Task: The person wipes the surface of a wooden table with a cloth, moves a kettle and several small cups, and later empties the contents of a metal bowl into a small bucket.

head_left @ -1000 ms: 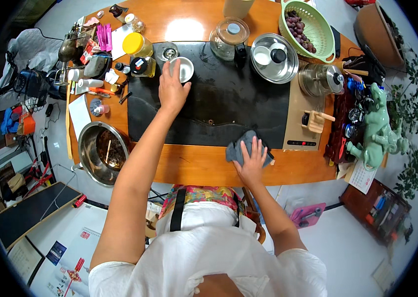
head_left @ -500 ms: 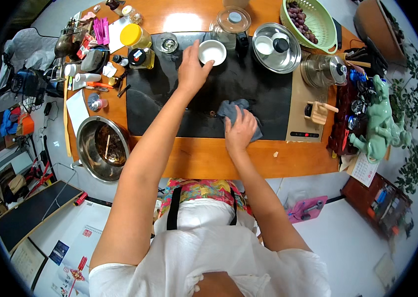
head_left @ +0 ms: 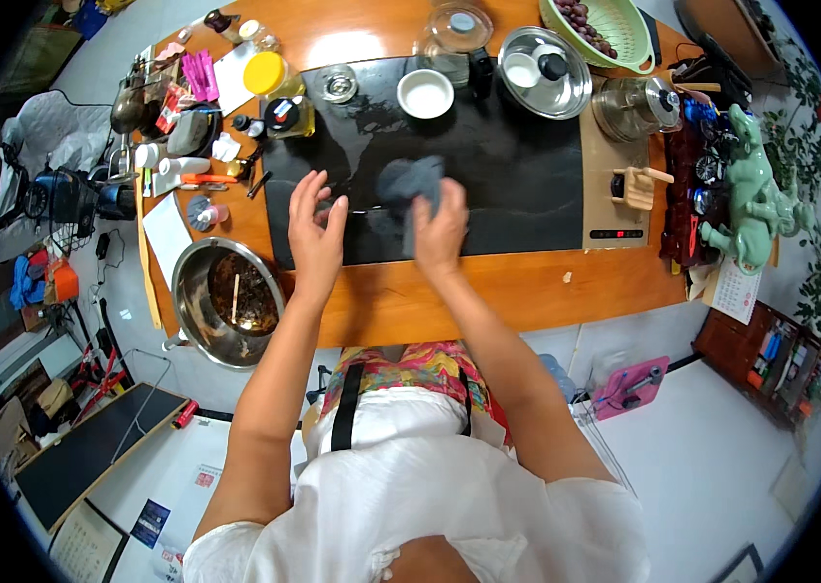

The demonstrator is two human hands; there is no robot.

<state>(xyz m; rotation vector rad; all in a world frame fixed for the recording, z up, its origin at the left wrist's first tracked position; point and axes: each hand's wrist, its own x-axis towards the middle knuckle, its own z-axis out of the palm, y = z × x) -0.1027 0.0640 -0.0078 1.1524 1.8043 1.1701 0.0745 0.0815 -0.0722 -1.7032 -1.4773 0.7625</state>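
Observation:
A crumpled blue-grey cloth is gripped in my right hand, slightly blurred, over the middle of the black tea board. Wet streaks show on the board around the cloth. My left hand hovers near the board's front left part, fingers apart and nothing in it. Beyond both hands a white bowl stands at the board's far side. To its left is a small clear glass cup.
A steel pot with dark contents sits at the front left table edge. Yellow-lidded and black-lidded jars stand far left. A glass pitcher, steel basin, green grape colander and glass kettle line the far right.
My left hand has left the white bowl and drawn back toward me. My right hand has moved the cloth left and a little farther away across the board.

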